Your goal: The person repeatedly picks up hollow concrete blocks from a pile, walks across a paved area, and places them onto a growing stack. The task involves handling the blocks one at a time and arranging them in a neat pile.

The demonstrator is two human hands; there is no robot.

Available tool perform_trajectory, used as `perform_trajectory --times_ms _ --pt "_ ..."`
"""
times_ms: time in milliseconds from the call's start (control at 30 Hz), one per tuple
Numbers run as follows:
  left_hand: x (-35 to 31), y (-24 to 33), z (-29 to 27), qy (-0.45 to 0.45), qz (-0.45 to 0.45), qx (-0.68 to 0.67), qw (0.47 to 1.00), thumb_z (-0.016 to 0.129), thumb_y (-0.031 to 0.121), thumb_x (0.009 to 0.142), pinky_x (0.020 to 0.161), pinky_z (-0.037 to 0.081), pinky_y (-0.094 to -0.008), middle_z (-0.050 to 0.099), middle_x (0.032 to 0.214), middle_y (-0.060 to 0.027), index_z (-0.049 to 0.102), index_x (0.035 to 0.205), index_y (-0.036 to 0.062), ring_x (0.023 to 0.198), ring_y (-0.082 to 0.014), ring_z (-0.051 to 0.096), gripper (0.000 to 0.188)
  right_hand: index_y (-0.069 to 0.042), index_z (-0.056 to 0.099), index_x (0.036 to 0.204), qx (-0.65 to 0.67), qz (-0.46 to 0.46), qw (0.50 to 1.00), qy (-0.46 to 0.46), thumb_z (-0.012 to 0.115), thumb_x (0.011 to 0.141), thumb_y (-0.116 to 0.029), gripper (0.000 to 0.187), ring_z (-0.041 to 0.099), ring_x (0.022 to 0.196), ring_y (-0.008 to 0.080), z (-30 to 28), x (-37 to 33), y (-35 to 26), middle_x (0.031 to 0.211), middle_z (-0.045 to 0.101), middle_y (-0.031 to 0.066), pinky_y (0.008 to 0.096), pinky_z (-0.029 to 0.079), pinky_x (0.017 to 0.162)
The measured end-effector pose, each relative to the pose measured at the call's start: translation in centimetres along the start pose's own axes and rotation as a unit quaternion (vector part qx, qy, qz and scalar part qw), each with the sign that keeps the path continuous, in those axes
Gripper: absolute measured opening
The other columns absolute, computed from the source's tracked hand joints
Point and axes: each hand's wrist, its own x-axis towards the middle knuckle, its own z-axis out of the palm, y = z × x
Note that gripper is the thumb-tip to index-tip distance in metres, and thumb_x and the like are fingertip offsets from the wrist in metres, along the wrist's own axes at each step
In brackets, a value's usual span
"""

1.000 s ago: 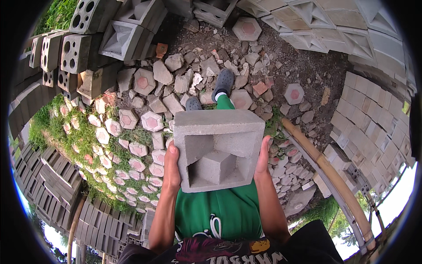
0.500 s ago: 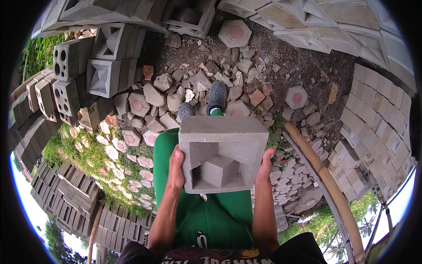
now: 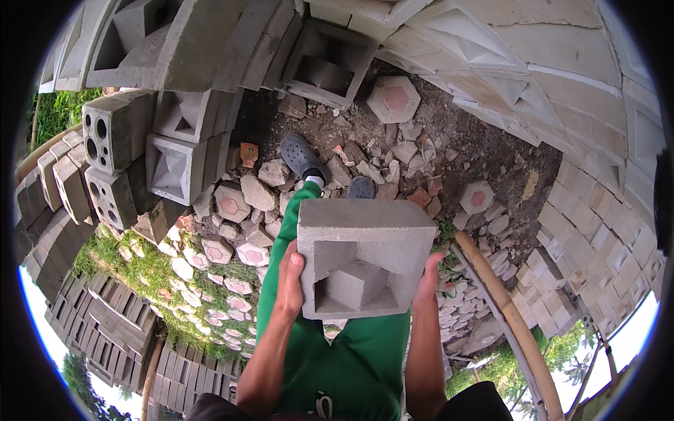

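Observation:
A grey concrete ventilation block (image 3: 365, 217) with a recessed, angular opening is held in front of my green trousers. My left hand (image 3: 289, 279) grips its left side, the thumb lying along the edge. On the opposite side my right hand (image 3: 426, 281) presses against the block, its fingers mostly hidden behind it. Both hands carry it level between them, above the ground. Beyond the block, my feet in grey clogs (image 3: 302, 156) stand on broken rubble.
Stacked ventilation blocks (image 3: 175, 168) and blocks with round holes (image 3: 109, 193) stand at left. Pale blocks form a wall (image 3: 484, 42) at far right. Hexagonal pavers (image 3: 393, 99) and loose stones (image 3: 260, 191) litter the ground. A bamboo pole (image 3: 491, 281) slants at right.
I have stepped forward, my left foot now ahead of the right. The stacks ahead appear closer. The ventilation block stays between both hands, slightly lower and further right in view.

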Motion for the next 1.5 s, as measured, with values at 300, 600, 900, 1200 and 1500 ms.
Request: perform_trajectory --times_ms 300,600,900,1200,1500 --pt "13.8 5.1 -2.2 -0.011 0.023 -0.013 1.0 0.04 0.064 0.09 0.102 0.031 -0.0355 0.052 0.123 -0.0196 0.045 0.131 -0.0061 0.114 -0.0255 0.048 0.081 -0.003 0.032 0.143 -0.009 -0.078 0.996 -0.048 0.039 0.09 -0.067 0.083 0.04 0.128 0.0257 7.7 13.1 -1.8 0.141 0.041 0.0094 0.0393 0.03 0.107" --pt "29.7 8.6 2.6 -0.134 0.035 -0.093 0.986 0.03 0.072 0.088 0.102 0.039 -0.0382 0.051 0.129 -0.0234 0.04 0.137 -0.0056 0.115 -0.0296 0.054 0.092 -0.003 0.03 0.144 -0.024 -0.103 0.988 -0.108 0.047 0.089 -0.063 0.083 0.042 0.127 0.029 12.8 27.8 -7.1 0.139 0.042 0.0137 0.0423 0.035 0.105" --pt "35.2 9.9 2.8 -0.089 0.124 -0.043 0.987 0.035 0.057 0.095 0.104 0.035 -0.035 0.049 0.132 -0.0184 0.039 0.137 -0.0043 0.12 -0.0238 0.049 0.075 -0.005 0.038 0.14 0.076 -0.135 0.971 -0.182 0.052 0.088 -0.056 0.074 0.047 0.121 0.0306 14.7 35.8 -6.6 0.135 0.047 0.0153 0.0449 0.038 0.101" --pt "39.1 8.0 1.7 -0.021 0.195 0.041 0.98 0.038 0.064 0.091 0.111 0.023 -0.0349 0.042 0.14 -0.0216 0.035 0.139 -0.0082 0.131 -0.0278 0.037 0.087 -0.006 0.039 0.139 0.085 -0.161 0.955 -0.233 0.054 0.087 -0.053 0.071 0.046 0.123 0.0306 14.6 38.8 -5.9 0.136 0.047 0.0141 0.0443 0.037 0.104" --pt "37.4 9.4 3.1 0.053 0.256 0.056 0.964 0.048 0.054 0.094 0.106 0.029 -0.034 0.05 0.131 -0.017 0.046 0.131 -0.0067 0.122 -0.0244 0.044 0.072 -0.004 0.038 0.138 0.081 -0.162 0.962 -0.204 0.06 0.084 -0.055 0.078 0.046 0.123 0.0279 14.6 38.6 -5.8 0.135 0.046 0.0135 0.0417 0.037 0.102"
